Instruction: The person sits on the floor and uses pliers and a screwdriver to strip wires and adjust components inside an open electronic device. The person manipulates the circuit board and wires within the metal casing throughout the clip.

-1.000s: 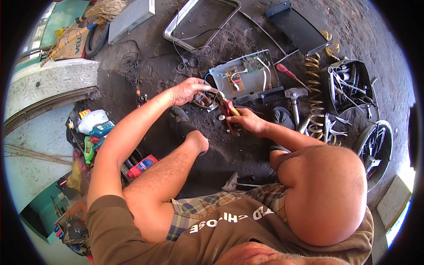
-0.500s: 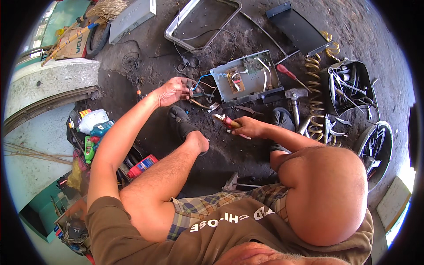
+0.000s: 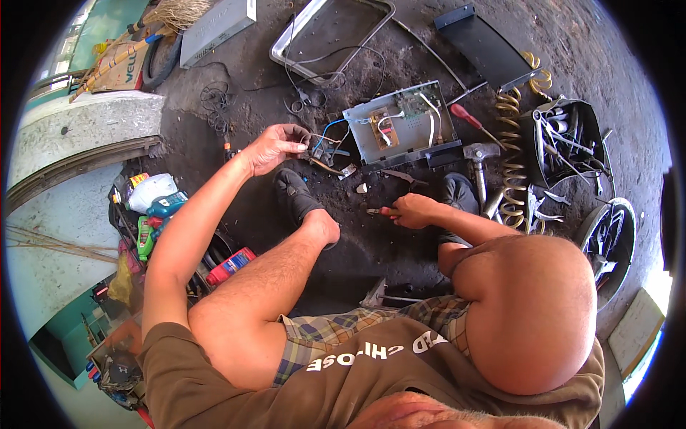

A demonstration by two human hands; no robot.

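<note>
My left hand (image 3: 277, 150) is closed, thumb against fingers, on thin wires (image 3: 326, 134), one of them blue, that run to an opened grey metal box (image 3: 363, 146). Inside the box lie a brown circuit board (image 3: 384, 129), a green board (image 3: 416, 106) and white cables. Lower and to the right, my right hand (image 3: 416, 211) grips red-handled pliers (image 3: 386, 211), their metal tip pointing left, apart from the wires. A small whitish piece (image 3: 361, 188) lies on the ground between the hands. Fingers partly hide what the left hand pinches.
Right of the box are a red-handled screwdriver (image 3: 468, 116), a hammer (image 3: 479, 161), a coiled hose (image 3: 509, 136) and a tool-filled container (image 3: 529, 143). A dark metal cover (image 3: 479, 44) and a metal frame (image 3: 336, 76) lie farther off. Bottles (image 3: 168, 205) stand left; my shoe (image 3: 293, 194) is near.
My right hand has drawn the pliers slightly down and to the right, and the whitish piece now shows plainly on the ground. My left hand stays at the wires with its fingers shifted a little.
</note>
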